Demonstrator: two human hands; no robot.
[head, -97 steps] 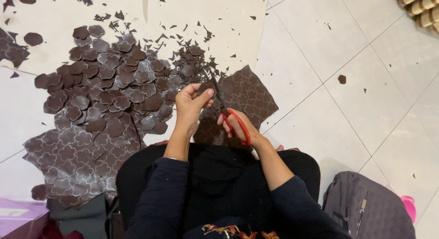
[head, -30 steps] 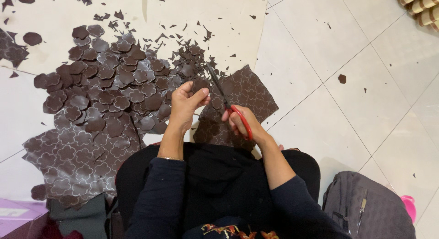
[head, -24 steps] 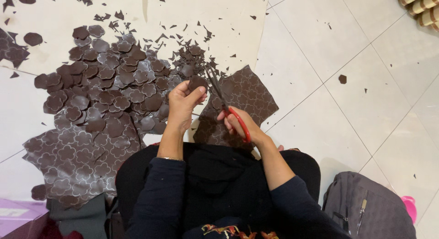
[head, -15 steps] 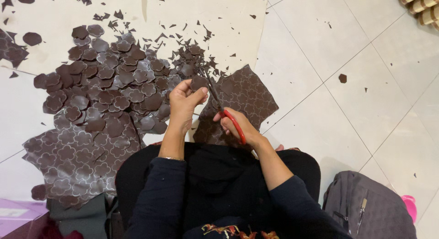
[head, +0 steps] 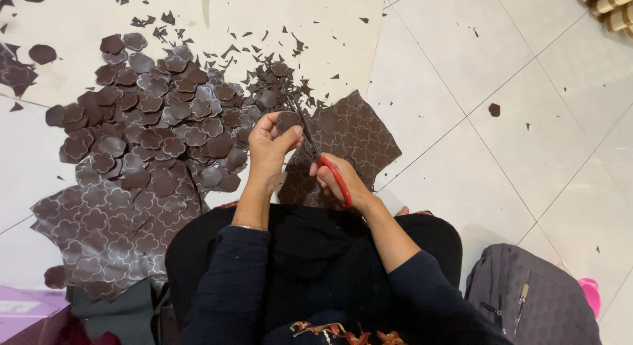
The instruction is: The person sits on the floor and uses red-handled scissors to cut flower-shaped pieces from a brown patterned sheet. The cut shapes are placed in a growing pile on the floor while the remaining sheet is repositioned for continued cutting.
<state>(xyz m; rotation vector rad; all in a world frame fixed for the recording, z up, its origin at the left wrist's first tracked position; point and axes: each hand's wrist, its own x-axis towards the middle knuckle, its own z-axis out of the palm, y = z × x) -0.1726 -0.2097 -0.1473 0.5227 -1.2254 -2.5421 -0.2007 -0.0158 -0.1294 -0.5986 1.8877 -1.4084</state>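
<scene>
Above lap, left hand fingers pinching brown cutout, right hand gripping red scissors, blades prob. touching it

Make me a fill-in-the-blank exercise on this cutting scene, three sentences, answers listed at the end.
1. The right hand works scissors whose handles are ____ in colour.
2. The left hand pinches a small brown cutout between thumb and ____.
3. The pile of flower-shaped cutouts lies on the person's ____ side.

Missing words: red; fingers; left
</scene>
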